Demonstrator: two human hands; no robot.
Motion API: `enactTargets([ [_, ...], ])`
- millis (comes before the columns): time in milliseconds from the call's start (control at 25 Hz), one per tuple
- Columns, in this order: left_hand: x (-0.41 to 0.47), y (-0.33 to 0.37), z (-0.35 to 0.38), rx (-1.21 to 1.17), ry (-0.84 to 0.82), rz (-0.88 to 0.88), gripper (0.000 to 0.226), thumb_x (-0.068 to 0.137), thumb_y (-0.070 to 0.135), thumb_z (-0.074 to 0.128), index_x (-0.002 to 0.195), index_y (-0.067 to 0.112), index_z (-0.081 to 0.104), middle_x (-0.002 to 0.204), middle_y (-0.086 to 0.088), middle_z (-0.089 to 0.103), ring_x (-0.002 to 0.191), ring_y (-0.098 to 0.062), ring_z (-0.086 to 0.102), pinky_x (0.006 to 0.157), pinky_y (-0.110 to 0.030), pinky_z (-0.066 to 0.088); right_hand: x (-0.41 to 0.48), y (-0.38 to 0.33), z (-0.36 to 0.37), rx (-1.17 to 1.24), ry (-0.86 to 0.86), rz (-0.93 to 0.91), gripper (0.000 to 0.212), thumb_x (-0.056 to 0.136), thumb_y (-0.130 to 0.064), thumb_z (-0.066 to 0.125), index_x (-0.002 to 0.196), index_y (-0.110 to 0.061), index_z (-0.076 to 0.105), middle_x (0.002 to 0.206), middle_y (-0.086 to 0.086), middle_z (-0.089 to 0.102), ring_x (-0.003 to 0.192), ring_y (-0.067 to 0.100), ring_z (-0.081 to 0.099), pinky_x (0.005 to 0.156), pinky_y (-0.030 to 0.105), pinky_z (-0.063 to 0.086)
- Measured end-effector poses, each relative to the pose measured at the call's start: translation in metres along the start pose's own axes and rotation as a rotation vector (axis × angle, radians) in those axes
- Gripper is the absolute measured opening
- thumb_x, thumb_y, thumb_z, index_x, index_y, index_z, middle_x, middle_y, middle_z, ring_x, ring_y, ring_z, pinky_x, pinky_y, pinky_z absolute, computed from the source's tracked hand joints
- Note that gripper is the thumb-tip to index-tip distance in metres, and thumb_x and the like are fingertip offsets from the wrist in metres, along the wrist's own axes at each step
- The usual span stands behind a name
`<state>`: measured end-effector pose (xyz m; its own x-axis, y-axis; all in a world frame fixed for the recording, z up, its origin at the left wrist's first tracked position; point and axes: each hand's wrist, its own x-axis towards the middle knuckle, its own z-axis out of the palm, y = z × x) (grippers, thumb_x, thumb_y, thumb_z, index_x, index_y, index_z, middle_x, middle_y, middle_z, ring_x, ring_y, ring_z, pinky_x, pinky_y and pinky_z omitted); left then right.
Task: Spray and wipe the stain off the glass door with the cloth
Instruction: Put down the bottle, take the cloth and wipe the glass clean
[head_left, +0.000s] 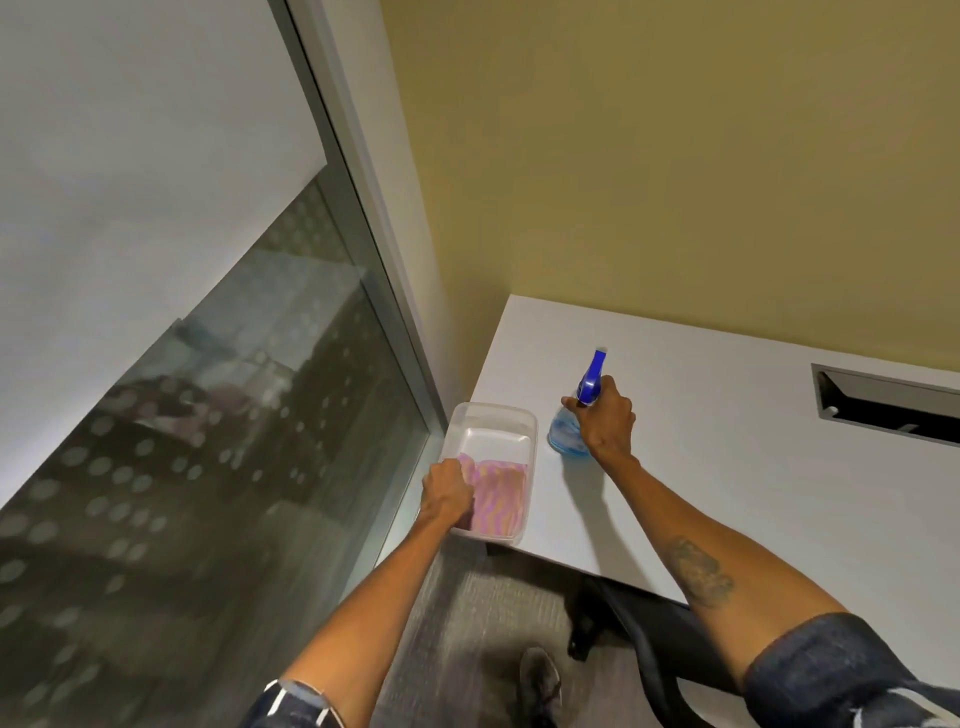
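The glass door (218, 415) fills the left side, its lower pane dotted with a frosted pattern; I cannot make out a stain on it. On the white table (727, 467) stands a clear plastic tub (498, 415) holding a pink and orange striped cloth (501, 493). My left hand (447, 493) reaches into the tub and closes on the cloth's left edge. A spray bottle (569, 431) with blue liquid and a blue trigger head stands upright to the right of the tub. My right hand (605, 415) is wrapped around its neck.
A yellow wall (675, 156) rises behind the table. A rectangular cable slot (888, 405) is cut into the tabletop at the right. Below the table edge lie grey carpet (467, 623), a dark chair base (623, 623) and my shoe (540, 680).
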<state>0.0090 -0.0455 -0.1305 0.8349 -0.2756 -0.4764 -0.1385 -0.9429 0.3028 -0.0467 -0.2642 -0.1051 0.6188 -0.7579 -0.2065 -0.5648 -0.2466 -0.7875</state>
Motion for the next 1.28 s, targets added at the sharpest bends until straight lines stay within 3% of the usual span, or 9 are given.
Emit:
enactTargets([
  [160, 0.007, -0.005, 0.016, 0.139, 0.019, 0.015, 0.028, 0.105, 0.006, 0.046, 0.125, -0.002, 0.064, 0.125, -0.019, 0.067, 0.116, -0.034, 0.067, 0.090, -0.037, 0.055, 0.004, 0.016, 0.014, -0.028, 0.017, -0.019, 0.045, 0.092, -0.025, 0.078, 0.121, 0.003, 0.056, 0.116, 0.023, 0.070, 0.101, 0.038, 0.066, 0.080, 0.029, 0.040],
  [560, 0.030, -0.012, 0.038, 0.263, -0.048, -0.029, 0.027, 0.104, 0.002, 0.051, 0.126, 0.000, 0.066, 0.127, -0.014, 0.068, 0.120, -0.028, 0.067, 0.093, -0.033, 0.057, 0.007, 0.025, 0.030, 0.026, 0.043, 0.004, 0.050, 0.093, -0.026, 0.076, 0.130, -0.002, 0.053, 0.127, 0.020, 0.066, 0.112, 0.038, 0.066, 0.085, 0.031, 0.044],
  [680, 0.035, -0.010, 0.046, 0.278, -0.053, -0.041, 0.028, 0.102, 0.003, 0.055, 0.129, 0.001, 0.064, 0.131, -0.014, 0.065, 0.122, -0.027, 0.066, 0.096, -0.034, 0.057, 0.003, 0.031, 0.033, 0.075, 0.026, 0.015, 0.056, 0.095, -0.022, 0.074, 0.140, -0.005, 0.048, 0.138, 0.017, 0.062, 0.121, 0.036, 0.063, 0.093, 0.034, 0.048],
  [840, 0.036, -0.008, 0.050, 0.264, -0.023, -0.053, 0.030, 0.101, 0.004, 0.057, 0.131, 0.003, 0.063, 0.135, -0.015, 0.061, 0.124, -0.025, 0.065, 0.097, -0.033, 0.058, -0.006, 0.047, 0.031, 0.094, 0.066, 0.092, 0.065, 0.097, -0.024, 0.071, 0.151, -0.008, 0.037, 0.154, 0.013, 0.048, 0.138, 0.033, 0.052, 0.111, 0.048, 0.048],
  [920, 0.034, -0.006, 0.047, 0.242, -0.006, -0.037, 0.029, 0.103, 0.007, 0.055, 0.130, 0.003, 0.063, 0.137, -0.015, 0.059, 0.123, -0.025, 0.064, 0.096, -0.032, 0.057, -0.016, 0.056, 0.031, 0.115, 0.196, 0.155, 0.048, 0.099, -0.023, 0.068, 0.139, -0.010, 0.045, 0.141, 0.012, 0.055, 0.125, 0.032, 0.060, 0.094, 0.044, 0.053],
  [960, 0.033, -0.004, 0.044, 0.234, 0.006, -0.025, 0.028, 0.104, 0.011, 0.053, 0.130, 0.004, 0.062, 0.138, -0.015, 0.056, 0.121, -0.024, 0.065, 0.095, -0.033, 0.057, -0.023, 0.060, 0.031, 0.147, 0.279, 0.191, 0.037, 0.100, -0.023, 0.066, 0.131, -0.011, 0.049, 0.130, 0.011, 0.058, 0.115, 0.032, 0.064, 0.085, 0.038, 0.048],
  [1040, 0.028, -0.002, 0.037, 0.219, 0.030, -0.002, 0.033, 0.107, 0.022, 0.048, 0.134, 0.005, 0.058, 0.141, -0.015, 0.051, 0.118, -0.025, 0.065, 0.094, -0.035, 0.056, -0.040, 0.063, 0.033, 0.196, 0.378, 0.235, 0.018, 0.101, -0.021, 0.060, 0.116, -0.014, 0.052, 0.110, 0.004, 0.060, 0.102, 0.030, 0.065, 0.080, 0.033, 0.040],
  [1160, 0.022, -0.001, 0.030, 0.130, 0.020, 0.042, 0.041, 0.107, 0.024, 0.041, 0.144, 0.007, 0.046, 0.138, -0.018, 0.055, 0.124, -0.034, 0.059, 0.098, -0.042, 0.050, -0.062, 0.065, 0.042, 0.185, 0.277, 0.200, 0.004, 0.103, -0.019, 0.054, 0.102, -0.022, 0.051, 0.099, 0.000, 0.062, 0.095, 0.029, 0.066, 0.080, 0.037, 0.051],
  [1280, 0.014, -0.004, 0.022, -0.049, 0.066, 0.092, 0.034, 0.106, 0.016, 0.040, 0.134, 0.003, 0.053, 0.126, -0.019, 0.064, 0.113, -0.038, 0.063, 0.089, -0.041, 0.050, -0.076, 0.057, 0.056, 0.176, -0.005, 0.127, 0.008, 0.104, -0.018, 0.050, 0.108, -0.020, 0.056, 0.099, 0.007, 0.069, 0.087, 0.027, 0.070, 0.088, 0.048, 0.060],
])
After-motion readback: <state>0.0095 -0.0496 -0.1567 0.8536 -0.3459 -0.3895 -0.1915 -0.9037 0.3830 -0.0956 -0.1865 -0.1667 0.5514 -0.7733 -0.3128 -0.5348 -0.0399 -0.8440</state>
